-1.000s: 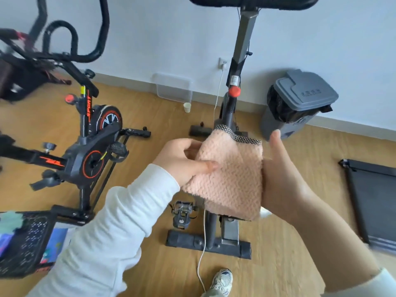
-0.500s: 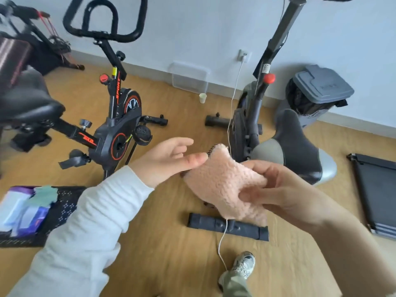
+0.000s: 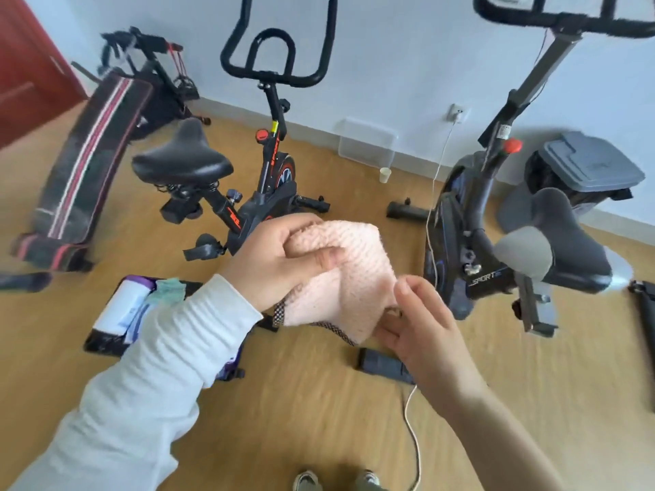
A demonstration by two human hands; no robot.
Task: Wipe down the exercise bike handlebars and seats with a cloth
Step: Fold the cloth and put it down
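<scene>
A pink fluffy cloth (image 3: 354, 274) with a dark checked hem is held in front of me over the floor. My left hand (image 3: 280, 258) grips its upper left part, thumb on top. My right hand (image 3: 421, 324) pinches its lower right corner. A black and red exercise bike stands to the left, with a black seat (image 3: 184, 164) and black handlebars (image 3: 276, 69). A second black bike stands to the right, with a black and grey seat (image 3: 563, 242) and handlebars (image 3: 567, 15) at the top edge.
A grey lidded bin (image 3: 592, 168) stands by the wall at right. A sit-up bench (image 3: 88, 164) leans at left, a red door behind it. A black tray with wipes (image 3: 120, 310) lies on the wood floor. A white cable (image 3: 414, 441) trails near my shoes (image 3: 308, 481).
The view has swung left and up, bringing both bikes' seats and handlebars into sight. My left hand has closed on the cloth's top and my right hand has slid to its lower corner.
</scene>
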